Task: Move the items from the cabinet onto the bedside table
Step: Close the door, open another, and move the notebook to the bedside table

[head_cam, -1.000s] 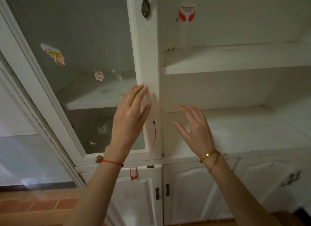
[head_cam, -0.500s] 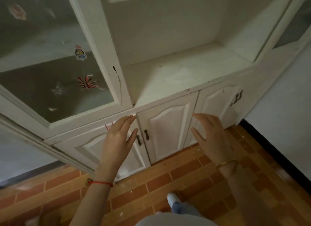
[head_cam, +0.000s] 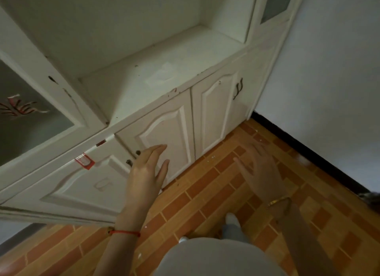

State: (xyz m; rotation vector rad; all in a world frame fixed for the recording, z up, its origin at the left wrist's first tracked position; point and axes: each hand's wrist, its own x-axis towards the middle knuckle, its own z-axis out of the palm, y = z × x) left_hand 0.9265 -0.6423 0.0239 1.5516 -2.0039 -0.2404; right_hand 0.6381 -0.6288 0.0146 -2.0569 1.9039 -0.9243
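A white cabinet (head_cam: 156, 84) fills the upper view, its open middle shelf bare. Below the shelf are closed lower doors (head_cam: 164, 136) with small dark handles (head_cam: 138, 152). My left hand (head_cam: 146, 173), a red string at the wrist, is held flat with fingers apart just in front of those handles, holding nothing. My right hand (head_cam: 261, 168), with gold bracelets, hovers over the floor to the right of the doors, fingers spread and blurred, holding nothing. No items and no bedside table are in view.
A glass door (head_cam: 26, 119) with a red flower sticker stands at the left. A red tag (head_cam: 84, 161) hangs on the lower left door. Orange brick-pattern floor (head_cam: 205, 193) lies below, a grey wall with black skirting (head_cam: 308, 150) at the right. My legs and shoes show at the bottom.
My view has tilted down from the upper shelves to the lower doors and floor. Both hands have dropped from shelf height to the lower doors, still open.
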